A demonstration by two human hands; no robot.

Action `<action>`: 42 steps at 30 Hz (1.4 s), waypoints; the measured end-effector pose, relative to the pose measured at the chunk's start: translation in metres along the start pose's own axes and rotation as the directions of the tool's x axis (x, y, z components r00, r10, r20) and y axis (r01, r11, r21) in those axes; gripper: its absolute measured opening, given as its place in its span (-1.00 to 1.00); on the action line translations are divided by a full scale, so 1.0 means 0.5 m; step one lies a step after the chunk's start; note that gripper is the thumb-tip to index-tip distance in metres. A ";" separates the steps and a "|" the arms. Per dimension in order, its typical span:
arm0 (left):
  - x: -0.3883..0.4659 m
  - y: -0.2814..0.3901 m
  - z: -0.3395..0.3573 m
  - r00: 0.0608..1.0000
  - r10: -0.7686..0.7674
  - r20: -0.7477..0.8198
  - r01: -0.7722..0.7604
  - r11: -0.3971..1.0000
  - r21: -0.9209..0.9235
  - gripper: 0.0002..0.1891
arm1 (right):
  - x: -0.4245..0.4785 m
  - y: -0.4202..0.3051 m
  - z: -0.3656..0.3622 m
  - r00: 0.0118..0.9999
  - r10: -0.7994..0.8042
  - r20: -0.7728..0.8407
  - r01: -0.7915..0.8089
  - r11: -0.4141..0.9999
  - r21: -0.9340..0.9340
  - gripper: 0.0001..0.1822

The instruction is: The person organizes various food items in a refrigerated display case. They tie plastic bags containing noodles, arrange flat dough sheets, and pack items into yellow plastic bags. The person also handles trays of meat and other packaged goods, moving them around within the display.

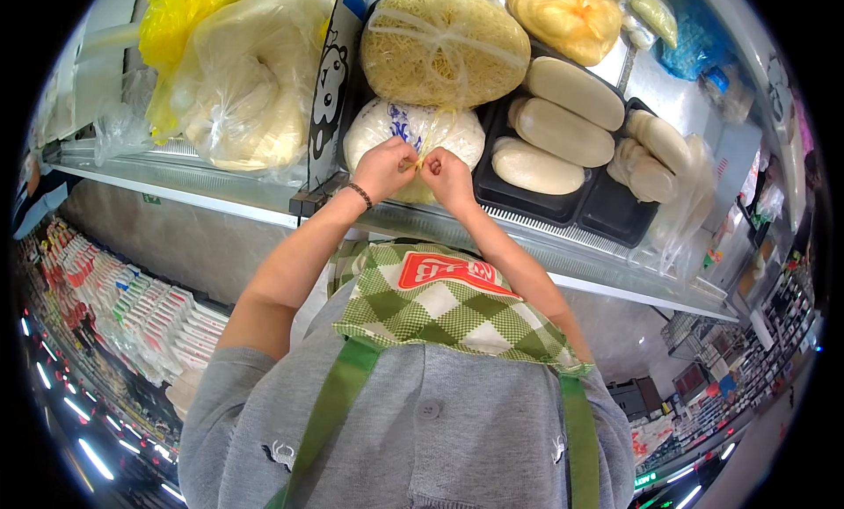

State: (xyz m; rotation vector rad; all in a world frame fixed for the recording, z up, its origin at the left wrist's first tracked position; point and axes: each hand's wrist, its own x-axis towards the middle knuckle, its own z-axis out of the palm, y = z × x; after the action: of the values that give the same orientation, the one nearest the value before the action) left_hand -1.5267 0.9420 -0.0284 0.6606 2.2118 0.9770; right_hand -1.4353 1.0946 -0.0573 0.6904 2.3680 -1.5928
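Note:
My left hand and my right hand meet at the front of a clear plastic bag of white food with blue print. The fingers of both pinch a thin yellow tie on the bag. Directly behind it lies a large tied bag of thin yellow noodles or shreds. To the right, pale oval loaf-like pieces rest in a black plastic tray. What the white food is, I cannot tell.
A printed cardboard divider stands left of the bags, with a clear bag of pale food and a yellow plastic bag beyond. An orange-yellow bag lies at the back. The metal counter edge runs before me.

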 end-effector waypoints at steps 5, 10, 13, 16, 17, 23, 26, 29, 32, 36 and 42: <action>0.003 -0.016 0.000 0.998 -0.043 0.044 0.045 0.998 -0.047 -0.90 | -0.003 0.015 0.009 0.988 0.153 -0.013 -0.150 0.980 0.132 -0.87; 0.008 -0.013 -0.004 0.999 0.004 0.043 -0.005 1.000 0.025 -0.90 | -0.002 0.006 0.007 0.995 0.101 -0.003 -0.100 0.988 0.114 -0.87; 0.012 -0.015 -0.001 0.999 0.025 0.033 -0.028 0.994 0.104 -0.91 | -0.006 -0.006 0.007 0.999 0.011 -0.033 -0.011 1.000 0.016 -0.88; 0.010 -0.010 0.011 1.000 0.016 -0.007 -0.014 0.974 0.227 -0.92 | -0.009 -0.016 0.000 0.989 -0.133 -0.069 0.126 0.987 -0.103 -0.88; 0.008 -0.005 0.016 0.998 0.036 -0.052 -0.022 0.969 0.245 -0.92 | -0.010 -0.019 -0.002 0.988 -0.132 -0.079 0.122 0.986 -0.117 -0.88; -0.021 0.025 0.031 0.972 -0.020 -0.235 0.046 0.993 0.105 -0.90 | -0.002 0.025 0.016 0.979 0.198 -0.036 -0.187 0.960 0.209 -0.85; -0.034 0.000 0.046 0.965 -0.197 -0.175 0.152 0.958 -0.241 -0.89 | 0.001 0.029 0.017 0.971 0.238 0.013 -0.234 0.941 0.245 -0.88; -0.037 -0.023 0.031 0.995 -0.098 -0.035 0.080 0.936 -0.342 -0.92 | 0.001 0.005 0.004 0.977 0.210 0.044 -0.215 0.960 0.179 -0.89; -0.055 -0.022 -0.001 0.997 -0.055 0.045 0.071 0.852 -0.519 -0.97 | 0.005 0.034 0.006 0.967 0.248 0.049 -0.253 0.949 0.186 -0.86; -0.083 0.066 -0.140 0.991 -0.016 0.130 0.095 0.768 -0.633 -0.91 | 0.010 0.062 0.021 0.965 0.254 0.072 -0.264 0.920 0.290 -0.84; -0.122 0.104 -0.155 0.947 -0.245 0.209 0.322 0.705 -0.632 -0.76 | 0.011 0.041 0.003 0.974 0.192 0.123 -0.223 0.914 0.338 -0.87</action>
State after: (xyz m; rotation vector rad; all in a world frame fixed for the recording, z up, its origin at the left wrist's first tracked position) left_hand -1.5304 0.8977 0.0736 0.0293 1.6199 1.4032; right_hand -1.4301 1.1007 -0.0770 0.8861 1.8919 -1.9223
